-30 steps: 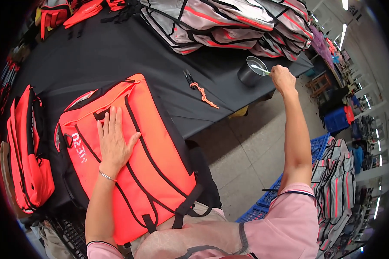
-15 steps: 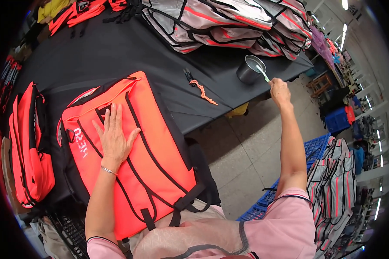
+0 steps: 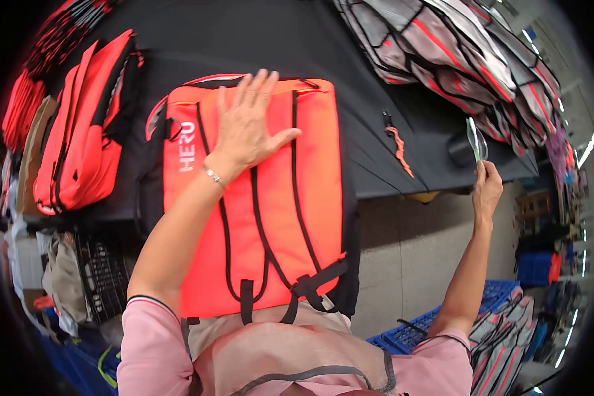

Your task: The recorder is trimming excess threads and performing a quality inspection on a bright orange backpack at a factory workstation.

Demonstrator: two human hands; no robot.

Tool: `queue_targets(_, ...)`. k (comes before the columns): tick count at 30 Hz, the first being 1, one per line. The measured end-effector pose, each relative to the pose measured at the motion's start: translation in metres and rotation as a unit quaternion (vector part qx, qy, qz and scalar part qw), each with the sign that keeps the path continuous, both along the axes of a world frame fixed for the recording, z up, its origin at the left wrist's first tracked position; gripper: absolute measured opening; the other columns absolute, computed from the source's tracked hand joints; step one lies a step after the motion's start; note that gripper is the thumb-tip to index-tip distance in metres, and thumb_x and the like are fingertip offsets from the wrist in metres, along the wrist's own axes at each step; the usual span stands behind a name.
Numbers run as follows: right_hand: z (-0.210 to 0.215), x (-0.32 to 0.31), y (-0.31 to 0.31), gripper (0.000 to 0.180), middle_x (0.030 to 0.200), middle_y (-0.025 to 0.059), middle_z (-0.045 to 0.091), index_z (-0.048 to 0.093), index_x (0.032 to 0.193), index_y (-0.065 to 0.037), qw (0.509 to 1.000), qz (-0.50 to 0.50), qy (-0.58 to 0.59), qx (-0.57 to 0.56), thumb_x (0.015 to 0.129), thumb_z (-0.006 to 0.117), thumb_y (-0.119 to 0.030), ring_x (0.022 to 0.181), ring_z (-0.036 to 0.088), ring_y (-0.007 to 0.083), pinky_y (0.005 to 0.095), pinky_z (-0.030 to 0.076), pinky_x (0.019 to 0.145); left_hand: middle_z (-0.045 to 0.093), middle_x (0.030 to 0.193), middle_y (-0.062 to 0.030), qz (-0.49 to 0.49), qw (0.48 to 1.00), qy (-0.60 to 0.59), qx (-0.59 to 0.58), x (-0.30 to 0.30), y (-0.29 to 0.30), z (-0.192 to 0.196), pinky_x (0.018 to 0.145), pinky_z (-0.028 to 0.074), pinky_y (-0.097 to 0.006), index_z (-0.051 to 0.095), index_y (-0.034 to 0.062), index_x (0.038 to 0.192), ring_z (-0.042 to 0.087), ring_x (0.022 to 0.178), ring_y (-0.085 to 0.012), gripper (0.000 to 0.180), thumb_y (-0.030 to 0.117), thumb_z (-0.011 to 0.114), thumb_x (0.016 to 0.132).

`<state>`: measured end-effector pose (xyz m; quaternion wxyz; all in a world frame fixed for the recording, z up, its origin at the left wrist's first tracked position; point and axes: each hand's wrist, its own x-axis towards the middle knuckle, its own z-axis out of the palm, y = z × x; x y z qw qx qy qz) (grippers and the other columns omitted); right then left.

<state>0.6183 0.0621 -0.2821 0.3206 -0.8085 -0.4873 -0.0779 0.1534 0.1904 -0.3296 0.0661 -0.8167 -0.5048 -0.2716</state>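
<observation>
A bright orange-red backpack (image 3: 277, 224) with black straps and black piping lies flat before me, its lower end against my apron. My left hand (image 3: 247, 129) rests on its upper part, palm down and fingers stretched out. Off to the right, my right hand (image 3: 486, 188) grips the green-tinted handle of a slim toothbrush-like brush (image 3: 473, 138). The brush points away from me, its far end above a dark metal cup (image 3: 461, 152) on the table. An orange knotted cord with a black end (image 3: 398, 148) lies between backpack and cup.
A black-covered table (image 3: 277, 36) bears a pile of grey bags with black and red trim (image 3: 435, 53) at far right. Another orange backpack (image 3: 89, 132) stands at left. Blue crates (image 3: 402, 336) and striped grey pieces (image 3: 498, 336) are at lower right; a black crate (image 3: 102, 270) is at lower left.
My view has turned, so the scene sits differently in the picture. The brush has come up from inside the cup to above it. My left hand stays flat on the backpack.
</observation>
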Motion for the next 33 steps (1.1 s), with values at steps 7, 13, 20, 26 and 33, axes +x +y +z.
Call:
queue_targets(7,0.012,-0.151,0.074,0.013,0.081,0.0017,0.059,0.068,0.105,0.001,0.925,0.374,0.064,0.011,0.094,0.064,-0.005,0.073,0.052,0.0078,0.0236,0.043,0.065,0.033,0.156,-0.0211,-0.059,0.988,0.056,-0.133,0.005,-0.062,-0.039,0.121,0.018,-0.046,0.033,-0.0023,0.15,0.027,0.147,-0.0331,0.097,0.069,0.053,0.087)
queue_targets(13,0.007,-0.233,0.139,0.015,0.088,0.0066,0.064,0.067,0.102,-0.006,0.874,0.474,-0.072,-0.08,0.094,0.063,-0.019,0.076,0.065,0.0271,0.0376,0.05,0.067,0.033,0.156,-0.0198,-0.059,0.988,0.041,-0.139,0.007,-0.069,-0.042,0.121,0.018,-0.047,0.033,-0.0008,0.151,0.028,0.147,-0.0338,0.092,0.065,0.052,0.09)
queue_targets(20,-0.009,-0.267,0.174,0.017,0.094,0.0073,0.057,0.064,0.096,-0.006,0.846,0.483,-0.177,-0.137,0.094,0.062,-0.022,0.084,0.063,0.0309,0.0425,0.05,0.07,0.028,0.159,-0.0187,-0.059,0.985,0.025,-0.159,0.008,-0.07,-0.044,0.122,0.016,-0.047,0.031,-0.0001,0.152,0.024,0.149,-0.0324,0.092,0.067,0.049,0.091)
queue_targets(26,0.024,-0.216,0.172,0.018,0.091,0.0087,0.055,0.063,0.091,-0.006,0.808,0.492,-0.259,-0.195,0.094,0.061,-0.024,0.081,0.063,0.0318,0.0444,0.049,0.067,0.028,0.159,-0.0174,-0.06,0.984,0.016,-0.168,0.003,-0.071,-0.044,0.122,0.015,-0.046,0.031,-0.0001,0.152,0.023,0.149,-0.0313,0.092,0.067,0.049,0.091)
queue_targets(33,0.005,-0.232,0.179,0.017,0.09,0.0091,0.055,0.064,0.091,-0.005,0.817,0.523,-0.185,-0.158,0.091,0.065,-0.022,0.078,0.061,0.0333,0.0423,0.048,0.066,0.029,0.159,-0.017,-0.064,0.983,0.017,-0.17,0.007,-0.071,-0.042,0.122,0.015,-0.046,0.032,0.0005,0.152,0.023,0.149,-0.0308,0.092,0.066,0.051,0.09)
